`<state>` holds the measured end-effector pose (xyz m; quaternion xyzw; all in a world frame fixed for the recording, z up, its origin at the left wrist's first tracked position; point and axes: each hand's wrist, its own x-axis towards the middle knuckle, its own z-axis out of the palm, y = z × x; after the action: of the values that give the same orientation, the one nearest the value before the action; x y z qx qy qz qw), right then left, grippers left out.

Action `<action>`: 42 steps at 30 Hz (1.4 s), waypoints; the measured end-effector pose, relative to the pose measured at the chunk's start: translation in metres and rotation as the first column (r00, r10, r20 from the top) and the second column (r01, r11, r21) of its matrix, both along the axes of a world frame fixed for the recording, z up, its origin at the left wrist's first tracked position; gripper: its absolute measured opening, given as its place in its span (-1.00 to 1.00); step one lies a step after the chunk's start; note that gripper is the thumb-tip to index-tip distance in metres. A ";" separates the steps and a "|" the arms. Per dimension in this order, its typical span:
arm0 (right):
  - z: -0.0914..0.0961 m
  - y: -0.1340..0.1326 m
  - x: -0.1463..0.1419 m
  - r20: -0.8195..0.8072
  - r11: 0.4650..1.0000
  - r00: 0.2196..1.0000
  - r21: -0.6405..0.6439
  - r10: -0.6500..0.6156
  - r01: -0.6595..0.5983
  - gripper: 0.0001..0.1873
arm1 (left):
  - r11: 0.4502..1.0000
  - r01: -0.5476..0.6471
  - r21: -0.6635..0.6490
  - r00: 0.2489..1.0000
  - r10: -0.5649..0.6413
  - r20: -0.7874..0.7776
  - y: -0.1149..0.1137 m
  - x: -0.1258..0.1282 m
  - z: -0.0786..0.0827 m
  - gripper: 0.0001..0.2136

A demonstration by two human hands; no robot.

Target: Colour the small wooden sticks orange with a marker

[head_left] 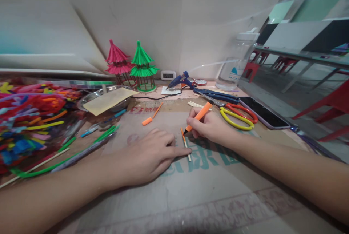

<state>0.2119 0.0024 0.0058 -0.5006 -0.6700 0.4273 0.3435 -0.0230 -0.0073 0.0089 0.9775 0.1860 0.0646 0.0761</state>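
Head view: orange marker (pixel 200 115) in clenched right fingers (pixel 195 123), tip on stick (pixel 184 141) under outstretched left fingers (pixel 178 150).

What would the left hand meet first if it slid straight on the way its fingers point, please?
The left hand points right, so it would first meet the thin stick at its index fingertip; they probably touch already.

Matt wooden stick (pixel 185 144), plastic marker (pixel 198 116)
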 end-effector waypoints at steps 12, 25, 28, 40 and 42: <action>0.001 -0.002 0.002 -0.016 0.994 0.997 -0.077 0.072 -0.073 -0.80 | 1.000 -0.009 -0.009 1.000 0.009 0.003 0.000 0.001 0.001 -0.61; -0.004 0.002 0.002 0.009 1.000 1.000 0.014 -0.011 0.011 -0.81 | 1.000 -0.007 -0.002 1.000 0.007 -0.003 -0.001 0.000 0.001 -0.60; -0.003 0.001 0.002 -0.018 1.000 1.000 -0.005 -0.004 0.004 -0.82 | 1.000 -0.002 -0.012 1.000 0.002 -0.018 0.000 0.001 0.001 -0.59; 0.000 -0.003 0.003 -0.013 0.995 0.996 -0.048 0.090 -0.091 -0.82 | 1.000 -0.001 0.004 1.000 0.001 -0.015 -0.001 0.003 0.003 -0.58; 0.002 -0.004 0.002 -0.011 0.990 0.993 -0.067 0.120 -0.121 -0.82 | 1.000 -0.006 -0.006 1.000 0.006 -0.021 -0.001 0.003 0.003 -0.58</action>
<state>0.2142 -0.0016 0.0081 -0.4691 -0.6830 0.4714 0.3021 -0.0198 -0.0088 0.0122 0.9773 0.1898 0.0540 0.0768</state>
